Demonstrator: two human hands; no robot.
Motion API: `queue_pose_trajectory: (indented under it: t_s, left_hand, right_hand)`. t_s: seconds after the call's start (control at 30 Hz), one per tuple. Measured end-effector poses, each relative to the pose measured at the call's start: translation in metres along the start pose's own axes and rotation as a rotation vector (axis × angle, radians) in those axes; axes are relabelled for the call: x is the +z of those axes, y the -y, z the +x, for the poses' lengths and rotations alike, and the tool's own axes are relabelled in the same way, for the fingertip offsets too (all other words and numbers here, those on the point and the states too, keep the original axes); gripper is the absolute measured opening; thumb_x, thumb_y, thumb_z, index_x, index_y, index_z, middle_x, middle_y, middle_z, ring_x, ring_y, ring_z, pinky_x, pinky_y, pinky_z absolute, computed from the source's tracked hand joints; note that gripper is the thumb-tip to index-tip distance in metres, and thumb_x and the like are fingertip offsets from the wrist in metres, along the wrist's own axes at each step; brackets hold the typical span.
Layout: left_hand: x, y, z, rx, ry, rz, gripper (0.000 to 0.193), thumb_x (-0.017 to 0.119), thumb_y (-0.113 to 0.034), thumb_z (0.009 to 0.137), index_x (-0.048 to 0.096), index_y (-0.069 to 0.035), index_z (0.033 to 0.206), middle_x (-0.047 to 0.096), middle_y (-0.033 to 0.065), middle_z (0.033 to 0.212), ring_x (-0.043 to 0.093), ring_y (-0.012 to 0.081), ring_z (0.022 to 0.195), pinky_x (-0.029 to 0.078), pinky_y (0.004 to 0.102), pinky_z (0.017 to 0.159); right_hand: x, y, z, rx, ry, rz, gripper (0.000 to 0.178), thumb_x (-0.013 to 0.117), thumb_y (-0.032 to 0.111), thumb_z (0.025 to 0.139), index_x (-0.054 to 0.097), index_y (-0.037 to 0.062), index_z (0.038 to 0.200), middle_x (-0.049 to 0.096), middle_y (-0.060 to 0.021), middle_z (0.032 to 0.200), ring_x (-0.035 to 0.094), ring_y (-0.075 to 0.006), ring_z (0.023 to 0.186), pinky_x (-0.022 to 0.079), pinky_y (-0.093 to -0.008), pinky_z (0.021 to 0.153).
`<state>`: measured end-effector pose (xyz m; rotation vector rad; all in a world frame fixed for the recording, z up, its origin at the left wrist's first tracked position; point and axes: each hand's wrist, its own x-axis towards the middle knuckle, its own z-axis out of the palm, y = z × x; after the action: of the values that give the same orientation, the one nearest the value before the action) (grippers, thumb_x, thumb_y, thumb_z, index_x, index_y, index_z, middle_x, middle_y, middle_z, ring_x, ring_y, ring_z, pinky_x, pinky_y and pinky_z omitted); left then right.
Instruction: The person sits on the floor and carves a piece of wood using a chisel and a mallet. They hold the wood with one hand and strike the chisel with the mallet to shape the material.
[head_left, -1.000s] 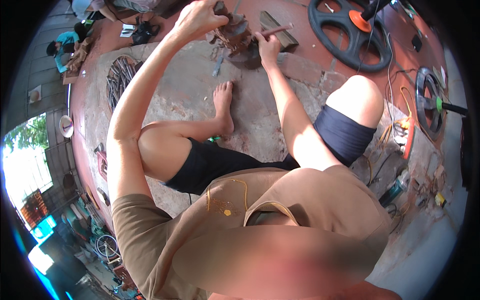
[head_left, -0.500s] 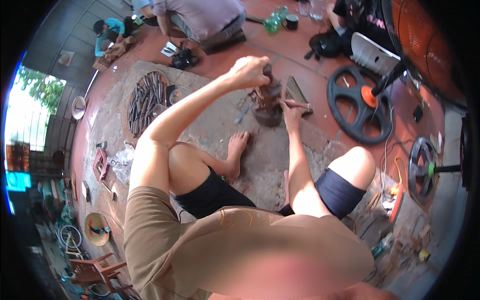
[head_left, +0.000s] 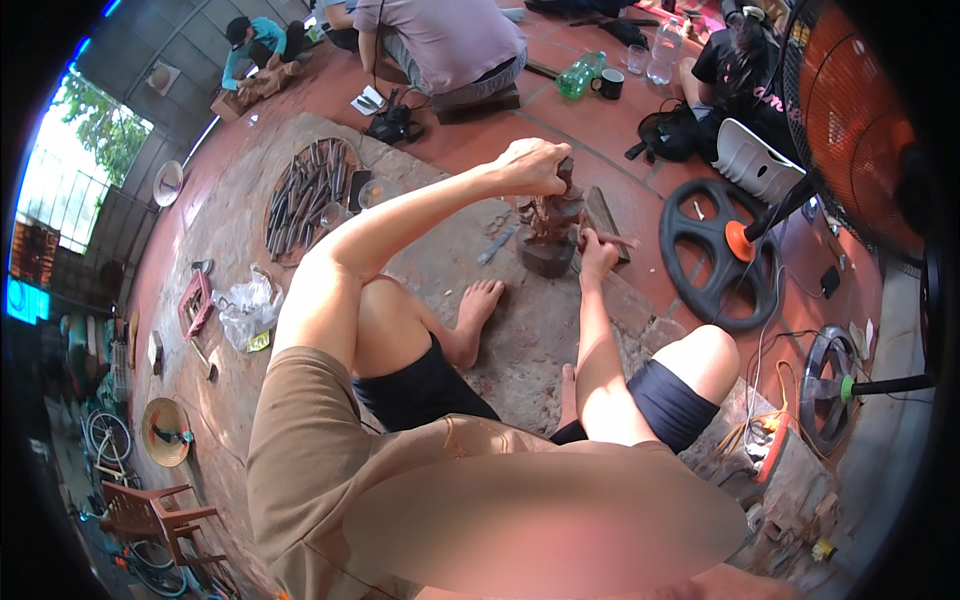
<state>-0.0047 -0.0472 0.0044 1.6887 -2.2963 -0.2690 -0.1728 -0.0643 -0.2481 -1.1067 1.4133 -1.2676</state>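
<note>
A dark brown wood carving (head_left: pixel 548 252) with a rounded base stands on the concrete slab before me. My left hand (head_left: pixel 530 168) is closed round its narrow top, the arm stretched across from the left. Low on the carving's right side, my right hand (head_left: pixel 598 260) is closed on a slim carving tool (head_left: pixel 622 241), whose reddish-brown shaft sticks out to the right. The tool's working end is hidden by the fingers and the wood. Just behind that hand lies a long wooden wedge (head_left: pixel 602 212). A flat grey blade (head_left: pixel 498 243) rests left of the carving's base.
Many carving tools (head_left: pixel 300 200) fill a round tray at the left. Nearby are a plastic bag (head_left: pixel 252 308) and a pink basket (head_left: pixel 197 303). Fan bases (head_left: pixel 690 255) and cables stand at the right. Other people (head_left: pixel 440 45) sit farther back, beside a green bottle (head_left: pixel 580 76).
The view has shifted, so the scene sits lower and more of the far floor shows. Both hands keep their holds; the right hand and tool have turned slightly against the carving.
</note>
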Motion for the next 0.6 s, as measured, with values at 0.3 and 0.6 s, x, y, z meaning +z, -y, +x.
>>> queue_pose_trajectory:
  t_s: [0.3, 0.6]
  left_hand:
    - [-0.001, 0.006, -0.001, 0.012, -0.008, 0.035, 0.032, 0.062, -0.021, 0.062, 0.053, 0.002, 0.082, 0.058, 0.0209, 0.066, 0.059, 0.0396, 0.066, 0.047, 0.0461, 0.058]
    - [-0.004, 0.001, 0.001, 0.034, 0.004, 0.033, 0.03, 0.062, -0.02, 0.062, 0.052, 0.003, 0.079, 0.056, 0.02, 0.063, 0.058, 0.0387, 0.063, 0.045, 0.0466, 0.056]
  right_hand:
    - [0.011, 0.011, -0.023, -0.083, -0.015, -0.003, 0.022, 0.069, 0.018, 0.079, 0.068, -0.0032, 0.085, 0.067, -0.0146, 0.079, 0.065, -0.0239, 0.076, 0.047, -0.0349, 0.072]
    - [0.007, 0.028, -0.017, -0.237, -0.129, -0.354, 0.032, 0.071, 0.027, 0.077, 0.069, -0.0053, 0.081, 0.068, -0.0192, 0.079, 0.065, -0.0334, 0.077, 0.047, -0.0419, 0.073]
